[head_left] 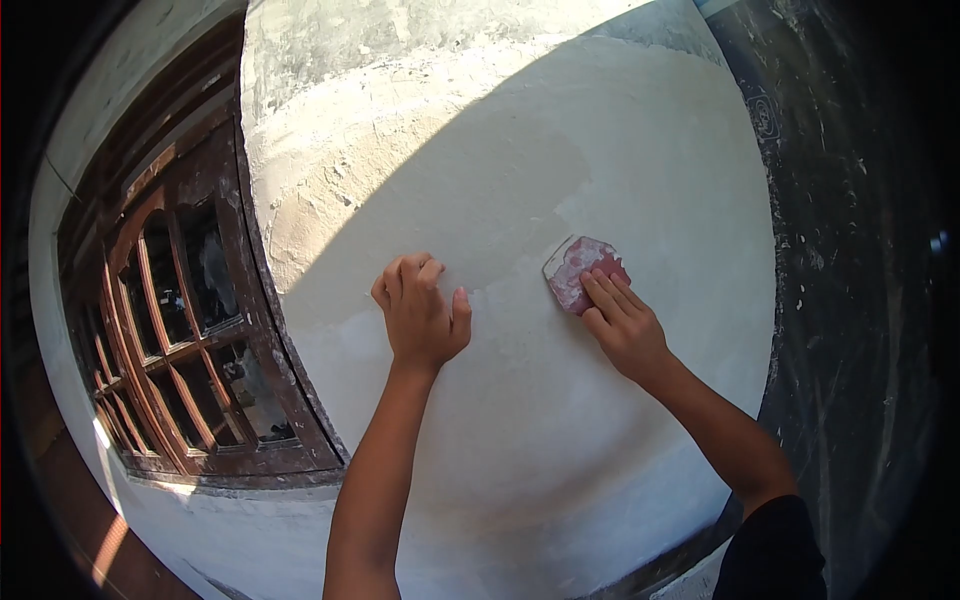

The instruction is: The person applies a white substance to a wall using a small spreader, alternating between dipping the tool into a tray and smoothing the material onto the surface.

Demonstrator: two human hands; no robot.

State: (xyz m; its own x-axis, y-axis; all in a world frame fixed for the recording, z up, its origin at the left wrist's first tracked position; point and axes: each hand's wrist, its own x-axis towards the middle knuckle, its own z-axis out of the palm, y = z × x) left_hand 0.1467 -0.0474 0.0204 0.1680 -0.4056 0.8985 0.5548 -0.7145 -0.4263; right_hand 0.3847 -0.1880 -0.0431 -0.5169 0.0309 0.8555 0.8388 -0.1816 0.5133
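Now, right hand [625, 325]: fingers clamp pink scraper [572, 270] flat on wall [560, 440]
Left hand [420, 312]: curled, braced on wall, nothing seen inside
Risk: we judge a tilted edge could gouge plaster

Right hand [625, 325] pressing a pink-stained scraper blade [578, 270] flat against a white plastered wall [520, 180], left hand [420, 310] resting curled on the plaster just left of it, possibly holding something unseen, brown wooden window [190, 330] standing at far left.
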